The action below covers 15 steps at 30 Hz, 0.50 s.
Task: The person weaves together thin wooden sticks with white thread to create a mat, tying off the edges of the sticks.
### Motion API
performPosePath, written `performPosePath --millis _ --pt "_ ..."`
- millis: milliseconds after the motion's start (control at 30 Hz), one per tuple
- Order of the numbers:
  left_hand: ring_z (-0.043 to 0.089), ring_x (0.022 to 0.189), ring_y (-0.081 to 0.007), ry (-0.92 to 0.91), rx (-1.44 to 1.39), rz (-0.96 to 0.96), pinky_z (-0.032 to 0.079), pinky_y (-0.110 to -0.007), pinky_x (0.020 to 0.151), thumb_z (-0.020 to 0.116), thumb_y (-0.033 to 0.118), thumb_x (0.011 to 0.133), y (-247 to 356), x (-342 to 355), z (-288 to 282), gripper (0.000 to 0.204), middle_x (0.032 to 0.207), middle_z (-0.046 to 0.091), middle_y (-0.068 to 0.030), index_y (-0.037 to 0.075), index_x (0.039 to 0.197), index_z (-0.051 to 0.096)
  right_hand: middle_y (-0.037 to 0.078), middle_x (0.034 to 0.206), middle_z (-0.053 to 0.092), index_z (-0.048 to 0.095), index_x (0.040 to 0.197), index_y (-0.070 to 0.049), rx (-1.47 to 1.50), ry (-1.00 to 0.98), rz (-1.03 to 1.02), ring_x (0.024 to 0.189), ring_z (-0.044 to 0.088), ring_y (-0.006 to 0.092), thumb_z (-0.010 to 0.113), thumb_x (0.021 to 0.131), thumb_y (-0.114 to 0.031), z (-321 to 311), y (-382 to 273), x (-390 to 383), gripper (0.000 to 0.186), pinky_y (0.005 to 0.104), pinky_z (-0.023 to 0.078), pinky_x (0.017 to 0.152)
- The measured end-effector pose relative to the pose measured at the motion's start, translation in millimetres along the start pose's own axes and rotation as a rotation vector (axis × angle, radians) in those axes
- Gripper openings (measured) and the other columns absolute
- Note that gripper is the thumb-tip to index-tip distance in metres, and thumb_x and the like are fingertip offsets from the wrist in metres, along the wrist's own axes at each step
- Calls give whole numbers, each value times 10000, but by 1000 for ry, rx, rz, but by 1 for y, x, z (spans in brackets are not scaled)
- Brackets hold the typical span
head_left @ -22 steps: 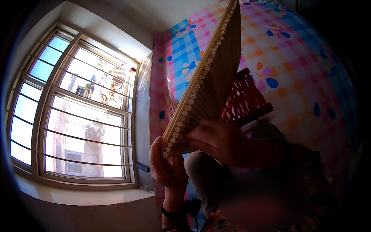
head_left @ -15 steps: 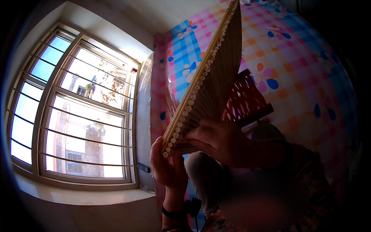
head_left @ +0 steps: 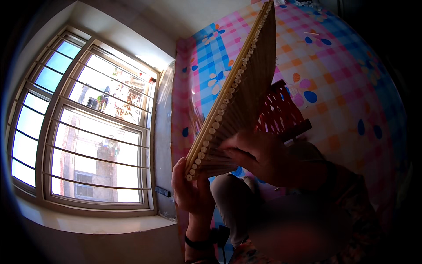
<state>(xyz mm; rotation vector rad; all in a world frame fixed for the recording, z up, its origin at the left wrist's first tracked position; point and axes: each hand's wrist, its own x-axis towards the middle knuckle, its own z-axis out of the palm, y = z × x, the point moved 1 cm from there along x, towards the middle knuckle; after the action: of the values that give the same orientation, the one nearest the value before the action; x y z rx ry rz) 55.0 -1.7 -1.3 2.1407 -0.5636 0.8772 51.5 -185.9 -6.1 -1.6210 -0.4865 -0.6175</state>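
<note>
A long panel point(head_left: 252, 94) of thin brown sticks stands tilted before me, rising from lower left to upper right. Pale round stick ends line up in a row beside a light wooden strip point(head_left: 228, 83) along its left edge. My left hand point(head_left: 190, 189) is wrapped round the panel's lower corner, thumb on the near side. Against the sticks a little above that corner is my right hand point(head_left: 259, 152), its thumb and fingers drawn together in a pinch. Whatever lies between those fingertips is too dark and small to make out.
Behind the panel is a low red stool-like frame point(head_left: 281, 114) with woven red straps. A checked, flower-printed sheet point(head_left: 338, 88) covers the surface beyond. To the left is a barred window point(head_left: 96, 132) with a sill. My knee point(head_left: 231, 193) is just below the hands.
My right hand has shifted right and slightly up, its fingertips farther from the row of stick ends. My left hand and the panel stay almost in place.
</note>
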Motion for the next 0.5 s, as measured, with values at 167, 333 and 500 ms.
performPosePath --millis 167,333,500 --pt "515 1101 -240 2 -13 -63 417 -337 930 600 360 886 1 1 0 554 1192 528 -147 -41 1241 456 140 833 596 566 946 2 88 7 60 776 609 265 582 860 -63 -7 -3 5 108 333 471 665" --pt "518 1094 -241 -13 2 -33 417 -337 926 597 369 886 1 0 -1 551 1188 530 -144 -36 1235 461 123 829 602 563 947 2 240 -67 191 789 607 213 561 880 -67 4 -4 -3 96 322 470 681" --pt "527 1082 -237 -2 43 -35 425 -333 919 597 386 881 0 0 -1 550 1177 541 -132 -17 1234 471 51 771 586 575 930 -6 389 26 339 755 571 103 545 911 -98 6 -7 -4 99 270 467 671"
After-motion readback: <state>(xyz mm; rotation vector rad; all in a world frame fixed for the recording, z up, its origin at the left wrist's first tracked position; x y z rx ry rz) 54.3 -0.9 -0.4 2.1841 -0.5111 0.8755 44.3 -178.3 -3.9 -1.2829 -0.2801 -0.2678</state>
